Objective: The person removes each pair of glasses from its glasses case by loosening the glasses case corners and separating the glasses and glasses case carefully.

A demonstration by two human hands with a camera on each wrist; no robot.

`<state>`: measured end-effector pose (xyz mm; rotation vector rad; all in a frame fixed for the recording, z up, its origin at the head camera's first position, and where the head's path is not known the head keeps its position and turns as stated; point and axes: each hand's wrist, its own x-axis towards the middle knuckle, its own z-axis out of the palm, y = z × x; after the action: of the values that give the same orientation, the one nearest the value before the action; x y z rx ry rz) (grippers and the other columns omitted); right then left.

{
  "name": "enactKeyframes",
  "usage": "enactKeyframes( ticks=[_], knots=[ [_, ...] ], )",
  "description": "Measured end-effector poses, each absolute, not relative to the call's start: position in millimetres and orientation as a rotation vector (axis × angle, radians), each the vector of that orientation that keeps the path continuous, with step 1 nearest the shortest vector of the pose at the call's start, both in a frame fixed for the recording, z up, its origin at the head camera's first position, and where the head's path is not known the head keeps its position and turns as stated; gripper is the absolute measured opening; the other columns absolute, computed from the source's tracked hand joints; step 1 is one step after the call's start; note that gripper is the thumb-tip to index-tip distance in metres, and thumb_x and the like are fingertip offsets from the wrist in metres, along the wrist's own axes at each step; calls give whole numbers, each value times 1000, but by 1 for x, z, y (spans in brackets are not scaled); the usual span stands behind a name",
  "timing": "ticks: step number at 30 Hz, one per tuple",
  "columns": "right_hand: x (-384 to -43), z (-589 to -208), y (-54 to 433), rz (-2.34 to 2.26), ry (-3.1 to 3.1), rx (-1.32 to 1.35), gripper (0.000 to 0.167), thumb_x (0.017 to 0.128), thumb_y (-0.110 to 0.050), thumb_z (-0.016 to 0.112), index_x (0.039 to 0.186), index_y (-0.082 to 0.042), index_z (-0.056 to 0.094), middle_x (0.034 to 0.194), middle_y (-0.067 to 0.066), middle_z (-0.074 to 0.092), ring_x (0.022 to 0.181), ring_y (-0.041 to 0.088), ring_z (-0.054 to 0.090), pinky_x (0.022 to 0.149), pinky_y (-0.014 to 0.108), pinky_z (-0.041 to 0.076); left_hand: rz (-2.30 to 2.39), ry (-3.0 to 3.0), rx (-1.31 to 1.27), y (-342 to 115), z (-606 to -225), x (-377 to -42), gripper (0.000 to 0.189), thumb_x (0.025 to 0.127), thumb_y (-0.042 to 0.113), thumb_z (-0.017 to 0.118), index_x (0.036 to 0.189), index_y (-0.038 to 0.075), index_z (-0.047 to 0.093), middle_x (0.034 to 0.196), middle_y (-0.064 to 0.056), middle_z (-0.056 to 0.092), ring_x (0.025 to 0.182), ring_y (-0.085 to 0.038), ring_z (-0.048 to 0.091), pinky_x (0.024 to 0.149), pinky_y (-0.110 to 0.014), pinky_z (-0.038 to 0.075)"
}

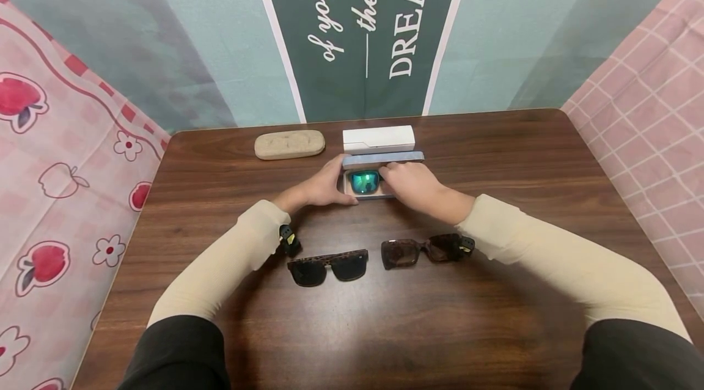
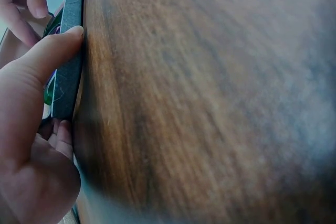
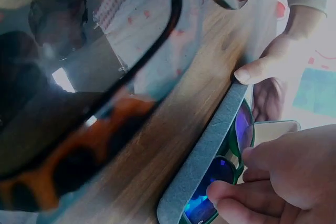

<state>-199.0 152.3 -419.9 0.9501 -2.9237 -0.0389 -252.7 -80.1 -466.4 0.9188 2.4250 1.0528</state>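
Observation:
A blue-grey glasses case (image 1: 383,160) lies with its lid raised in the middle of the table. Inside it sit sunglasses with green-blue mirrored lenses (image 1: 365,181); the right hand hides one lens in the head view. My left hand (image 1: 324,185) grips the case's left end, its thumb on the front wall (image 2: 68,77) in the left wrist view. My right hand (image 1: 412,185) is over the case's right part. In the right wrist view, its thumb and fingers (image 3: 223,188) pinch the sunglasses near the bridge.
Dark sunglasses (image 1: 330,268) and brown tortoiseshell sunglasses (image 1: 422,250) lie in front of the case, the latter close to the right wrist. Behind stand a white box (image 1: 378,139) and a beige glasses case (image 1: 289,145). Hanging cloths border the wooden table (image 1: 352,341).

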Motion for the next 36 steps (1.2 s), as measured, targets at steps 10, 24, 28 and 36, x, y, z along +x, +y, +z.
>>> enactKeyframes(
  ticks=[10, 24, 28, 36],
  knots=[
    [-204, -419, 146, -103, -2961, 919, 11, 95, 2, 65, 101, -1, 73, 91, 11, 73, 77, 28, 70, 64, 44, 59, 1088, 2396, 941, -81, -467, -255, 97, 75, 16, 91, 149, -2, 30, 146, -20, 43, 135, -31, 41, 118, -42, 30],
    [-206, -420, 141, -109, -2926, 911, 8, 93, 3, 69, 97, -1, 74, 85, 12, 73, 72, 27, 71, 61, 41, 59, 1090, 2376, 922, -83, -464, -256, 97, 76, 16, 90, 150, -1, 29, 145, -19, 43, 134, -30, 41, 117, -42, 31],
    [-207, -418, 139, -116, -2940, 903, 7, 94, 1, 69, 99, -1, 74, 86, 12, 74, 72, 25, 71, 63, 39, 60, 1104, 2355, 931, -84, -464, -256, 97, 77, 14, 90, 150, 0, 28, 146, -19, 42, 135, -29, 41, 117, -41, 31],
    [-209, -417, 138, -87, -2947, 911, 7, 95, -1, 68, 98, 0, 74, 86, 12, 74, 72, 26, 71, 63, 40, 60, 1113, 2339, 939, -85, -464, -259, 97, 77, 14, 90, 151, 1, 28, 146, -18, 42, 134, -28, 42, 117, -41, 32]
  ],
)
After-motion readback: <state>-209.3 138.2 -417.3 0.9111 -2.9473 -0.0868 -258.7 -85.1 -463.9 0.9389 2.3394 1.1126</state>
